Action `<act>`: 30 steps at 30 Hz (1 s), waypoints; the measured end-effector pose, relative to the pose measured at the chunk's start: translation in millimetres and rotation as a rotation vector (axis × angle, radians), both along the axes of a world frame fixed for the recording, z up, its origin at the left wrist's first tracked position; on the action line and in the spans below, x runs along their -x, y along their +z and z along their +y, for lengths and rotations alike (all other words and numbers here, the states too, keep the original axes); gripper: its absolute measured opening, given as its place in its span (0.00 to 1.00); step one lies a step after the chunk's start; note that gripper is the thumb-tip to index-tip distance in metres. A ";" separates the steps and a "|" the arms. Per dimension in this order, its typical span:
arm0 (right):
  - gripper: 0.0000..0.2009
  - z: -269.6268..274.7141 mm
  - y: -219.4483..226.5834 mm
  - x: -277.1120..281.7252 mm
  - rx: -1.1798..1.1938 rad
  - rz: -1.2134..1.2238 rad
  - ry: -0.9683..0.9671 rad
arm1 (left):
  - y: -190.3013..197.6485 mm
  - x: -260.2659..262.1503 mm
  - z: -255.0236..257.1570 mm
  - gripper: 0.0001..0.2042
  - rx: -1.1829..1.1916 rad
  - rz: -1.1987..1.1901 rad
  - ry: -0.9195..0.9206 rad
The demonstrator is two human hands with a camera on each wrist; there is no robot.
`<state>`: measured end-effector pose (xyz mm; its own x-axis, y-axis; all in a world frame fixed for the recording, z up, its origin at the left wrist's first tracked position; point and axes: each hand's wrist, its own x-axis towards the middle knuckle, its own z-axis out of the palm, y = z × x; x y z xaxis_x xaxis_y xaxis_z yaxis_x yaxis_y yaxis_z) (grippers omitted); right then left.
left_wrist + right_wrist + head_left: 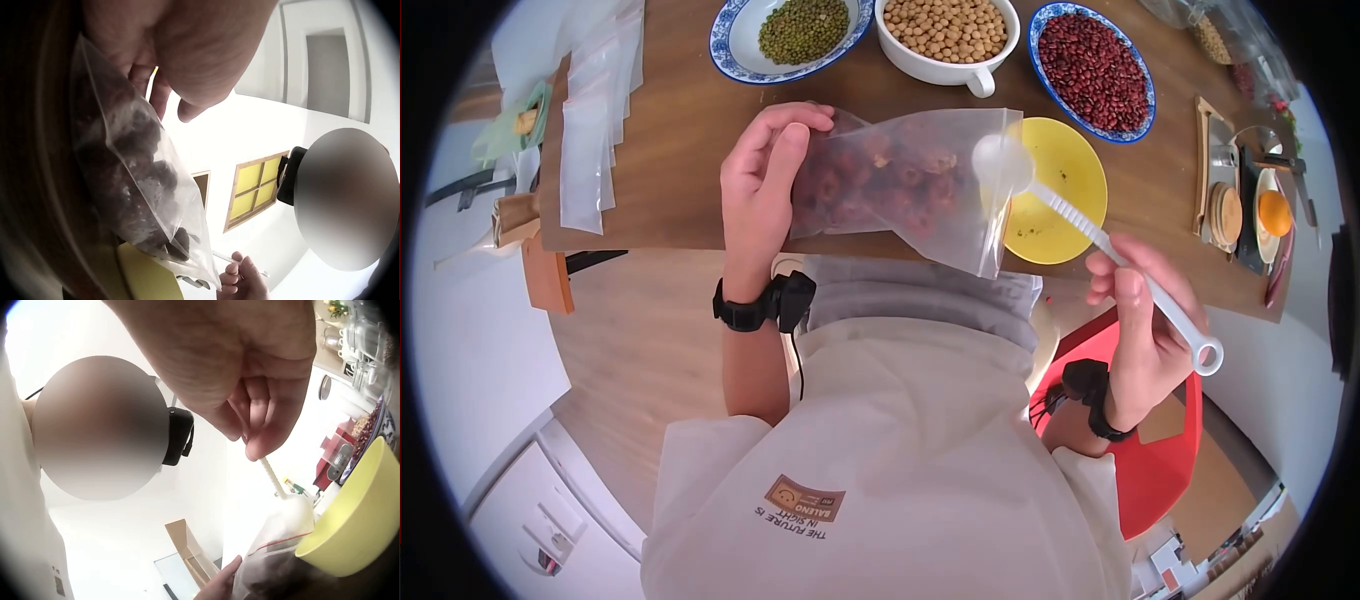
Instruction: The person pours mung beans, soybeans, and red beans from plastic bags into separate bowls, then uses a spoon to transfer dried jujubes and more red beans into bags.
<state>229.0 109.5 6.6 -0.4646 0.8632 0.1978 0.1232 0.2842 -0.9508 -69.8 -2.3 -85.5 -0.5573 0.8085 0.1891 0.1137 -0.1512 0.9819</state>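
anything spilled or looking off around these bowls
Nothing looks plainly spilled or damaged. The one small oddity is a few dark bits scattered inside the yellow bowl, which holds no heap; they may just be leftover crumbs.

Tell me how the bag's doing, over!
Left hand holds filled bag. Right hand grips white spoon, its head at bag's mouth. Yellow bowl close by.

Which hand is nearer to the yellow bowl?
The right hand: it grips the white spoon just to the near right of the yellow bowl. The left hand is farther away, at the left end of the plastic bag.
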 end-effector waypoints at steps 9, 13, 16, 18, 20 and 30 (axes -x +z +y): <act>0.09 6.0 -1.7 -22.8 0.068 0.082 -0.103 | 1.2 -1.8 -0.7 0.10 0.011 0.022 -0.002; 0.11 16.8 -19.8 -36.6 0.115 0.055 -0.226 | -3.4 1.0 -0.5 0.10 0.010 0.042 0.001; 0.14 19.5 -39.9 -42.6 0.217 -0.004 -0.171 | -3.6 -0.9 0.2 0.10 -0.015 0.068 0.023; 0.14 17.7 -41.0 -44.8 0.283 0.016 -0.098 | -2.4 -0.9 -4.2 0.12 -0.002 0.138 -0.012; 0.14 15.9 -40.6 -48.8 0.287 0.002 -0.128 | 4.9 -12.3 -5.4 0.11 -0.001 0.394 0.124; 0.07 13.1 -21.5 -55.7 -0.248 -0.157 0.195 | 62.6 -78.9 -1.8 0.22 0.056 1.236 -0.206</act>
